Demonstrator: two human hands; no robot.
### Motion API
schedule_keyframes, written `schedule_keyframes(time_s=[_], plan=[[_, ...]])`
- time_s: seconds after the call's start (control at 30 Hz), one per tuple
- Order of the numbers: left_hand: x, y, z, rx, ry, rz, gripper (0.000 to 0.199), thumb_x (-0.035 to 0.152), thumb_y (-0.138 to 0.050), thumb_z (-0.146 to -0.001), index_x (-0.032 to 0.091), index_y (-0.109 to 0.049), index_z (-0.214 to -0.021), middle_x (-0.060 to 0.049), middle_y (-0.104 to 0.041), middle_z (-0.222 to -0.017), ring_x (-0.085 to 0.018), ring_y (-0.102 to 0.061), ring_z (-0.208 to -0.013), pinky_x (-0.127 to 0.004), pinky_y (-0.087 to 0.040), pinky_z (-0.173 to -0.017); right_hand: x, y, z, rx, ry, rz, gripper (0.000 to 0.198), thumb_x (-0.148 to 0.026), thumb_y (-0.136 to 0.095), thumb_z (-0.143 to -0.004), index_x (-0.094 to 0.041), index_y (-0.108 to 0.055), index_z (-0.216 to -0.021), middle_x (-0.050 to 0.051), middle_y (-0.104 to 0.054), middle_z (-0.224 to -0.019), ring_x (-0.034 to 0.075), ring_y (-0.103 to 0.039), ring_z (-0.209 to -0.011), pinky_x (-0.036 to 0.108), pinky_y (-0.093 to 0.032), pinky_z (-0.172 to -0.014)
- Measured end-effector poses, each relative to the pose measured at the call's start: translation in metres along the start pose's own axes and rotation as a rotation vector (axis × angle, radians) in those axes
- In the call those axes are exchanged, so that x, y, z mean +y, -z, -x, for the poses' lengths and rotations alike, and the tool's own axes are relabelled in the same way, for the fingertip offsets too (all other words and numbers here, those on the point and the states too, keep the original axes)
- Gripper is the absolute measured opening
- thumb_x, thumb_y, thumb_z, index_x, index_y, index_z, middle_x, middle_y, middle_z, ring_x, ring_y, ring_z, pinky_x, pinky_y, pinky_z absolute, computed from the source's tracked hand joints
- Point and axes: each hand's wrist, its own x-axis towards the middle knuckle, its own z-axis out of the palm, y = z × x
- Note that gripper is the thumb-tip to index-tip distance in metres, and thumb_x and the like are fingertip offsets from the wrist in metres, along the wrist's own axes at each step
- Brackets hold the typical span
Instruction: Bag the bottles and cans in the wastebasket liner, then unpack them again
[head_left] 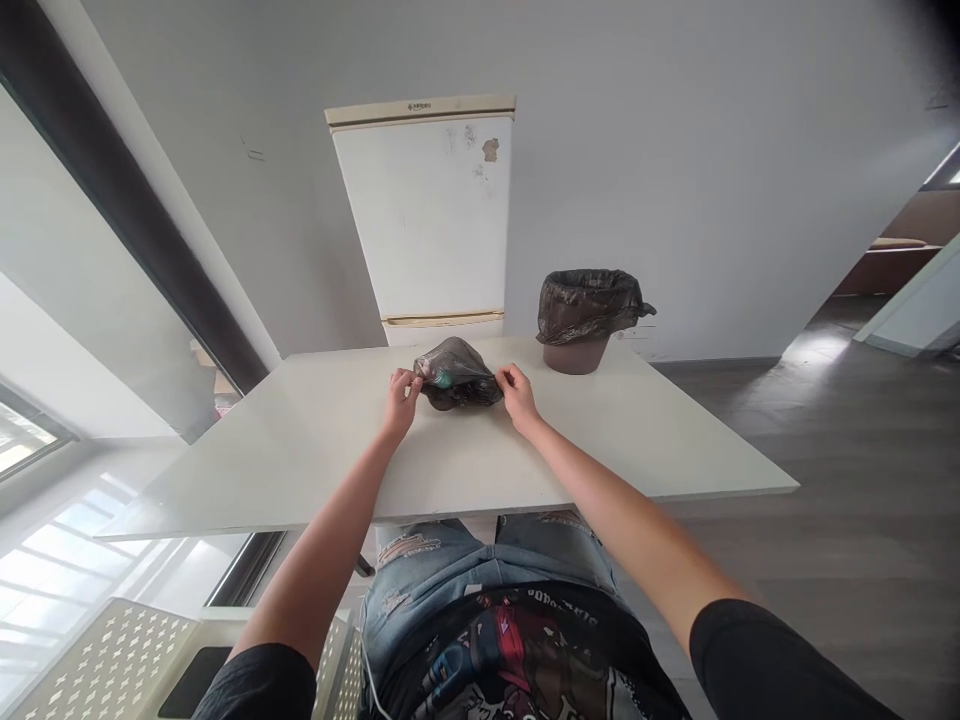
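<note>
A dark, see-through plastic garbage bag [456, 372] lies on the white table [322, 450], with something greenish and other contents showing through its film. My left hand [402, 403] pinches the bag's left edge between thumb and fingers. On the opposite side, my right hand [517, 395] grips the right edge, so the bag's near rim is stretched between both hands. What exactly is inside the bag I cannot make out.
A brown trash bin [576, 357] lined with a black bag stands at the table's back right. Behind the table is a white refrigerator [435, 210] against the grey wall. A cream perforated plastic basket [112, 650] is at the lower left.
</note>
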Motion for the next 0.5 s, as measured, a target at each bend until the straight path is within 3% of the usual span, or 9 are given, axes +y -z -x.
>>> schedule_keyframes(time_s=[0.13,0.3,0.4,0.5], plan=[[-0.004,0.001,0.0,0.027,0.066,0.018,0.042,0.062,-0.054,-0.101,0.025,-0.054,-0.08,-0.007,-0.059,-0.09,-0.025,-0.05,-0.091,-0.041,-0.043,-0.089,0.007,-0.002,-0.001,0.113,-0.083,-0.103,0.034,-0.055,-0.052,-0.097,-0.024,-0.056,-0.086,0.004,-0.062,-0.085,0.022,-0.055,-0.083,0.033,-0.047,-0.078],[-0.003,-0.001,0.005,-0.158,0.051,0.063,0.038,0.055,-0.079,-0.084,0.025,-0.063,-0.1,-0.005,-0.066,-0.101,-0.022,-0.055,-0.089,-0.036,-0.044,-0.084,0.007,-0.001,-0.001,0.111,-0.141,-0.068,0.015,-0.036,-0.054,-0.09,-0.024,-0.058,-0.098,0.008,-0.068,-0.102,0.022,-0.058,-0.086,0.035,-0.05,-0.082],[-0.001,-0.006,0.007,-0.304,-0.013,0.042,0.042,0.045,-0.09,-0.072,0.024,-0.069,-0.102,-0.007,-0.07,-0.101,-0.023,-0.056,-0.088,-0.037,-0.047,-0.085,-0.002,0.005,0.0,0.116,-0.022,0.036,0.018,-0.021,-0.055,-0.079,-0.024,-0.06,-0.096,0.008,-0.066,-0.106,0.024,-0.057,-0.095,0.039,-0.05,-0.09],[-0.002,-0.01,0.006,-0.363,0.008,0.088,0.03,0.044,-0.085,-0.076,0.023,-0.072,-0.094,-0.007,-0.072,-0.094,-0.022,-0.059,-0.083,-0.037,-0.049,-0.081,-0.015,0.012,0.003,0.056,0.221,0.158,0.016,-0.013,-0.056,-0.073,-0.024,-0.061,-0.083,0.009,-0.065,-0.105,0.027,-0.057,-0.103,0.043,-0.048,-0.099]])
